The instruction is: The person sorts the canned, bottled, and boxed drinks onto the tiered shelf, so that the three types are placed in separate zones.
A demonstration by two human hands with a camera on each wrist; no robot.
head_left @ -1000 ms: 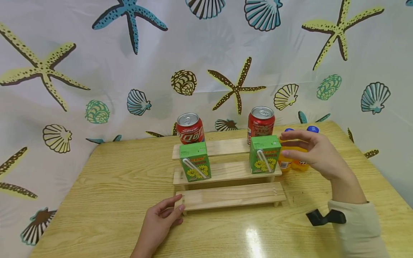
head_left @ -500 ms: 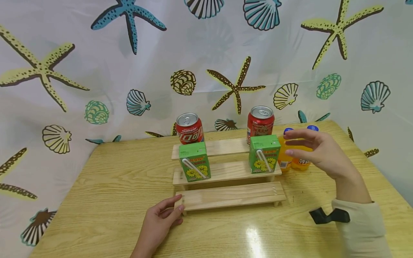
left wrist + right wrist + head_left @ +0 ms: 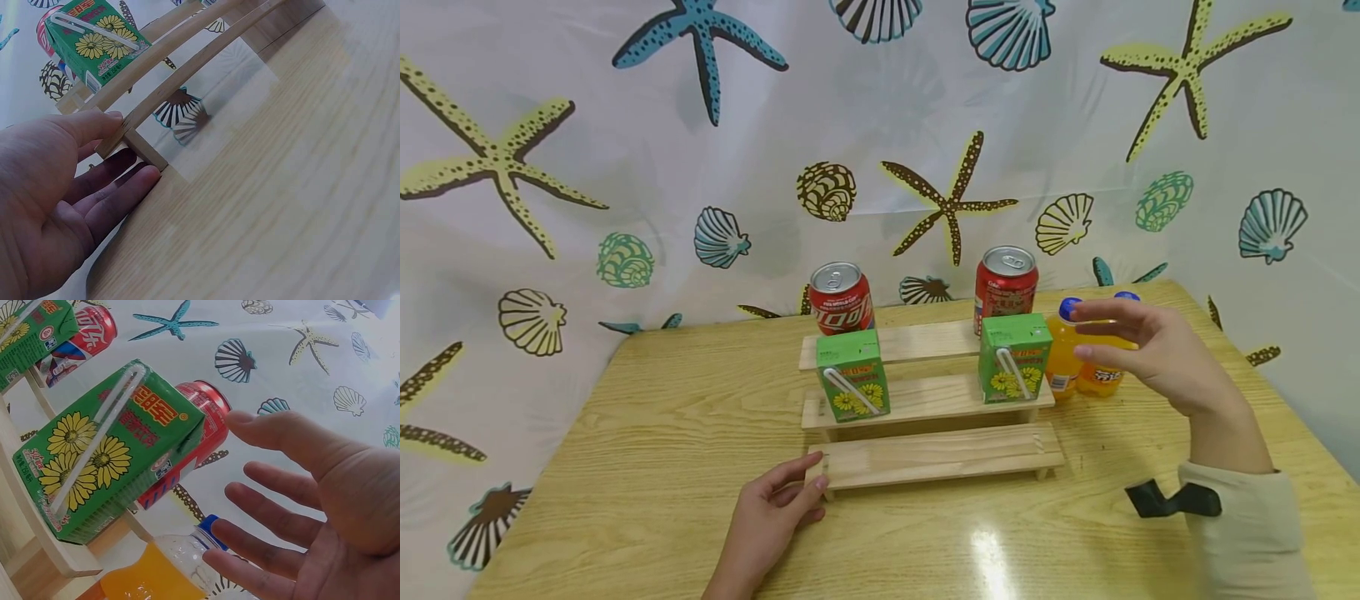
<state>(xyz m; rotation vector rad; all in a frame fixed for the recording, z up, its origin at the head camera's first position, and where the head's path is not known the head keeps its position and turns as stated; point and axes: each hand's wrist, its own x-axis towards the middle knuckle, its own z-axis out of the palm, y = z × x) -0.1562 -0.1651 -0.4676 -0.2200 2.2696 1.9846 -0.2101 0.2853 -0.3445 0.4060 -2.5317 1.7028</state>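
Observation:
A three-step wooden rack [image 3: 940, 457] stands on the table. My left hand [image 3: 775, 508] holds the left end of its lowest step; in the left wrist view the thumb [image 3: 103, 125] lies on the step and the other fingers are by its leg. A green drink carton with a straw [image 3: 1015, 358] stands on the middle step's right end, another green carton [image 3: 853, 377] on its left. My right hand [image 3: 1157, 354], holding nothing, hovers right of the right carton, fingers spread. It partly hides two orange soda bottles [image 3: 1063, 358] with blue caps.
Red cola cans stand on the top step, one at the left [image 3: 842, 302] and one at the right [image 3: 1006, 287], behind the cartons. A curtain [image 3: 737, 167] printed with shells and starfish hangs behind the wooden table [image 3: 685, 433].
My right hand has drawn back to the right, away from the right carton, uncovering more of the orange soda bottles. The left hand stays on the rack.

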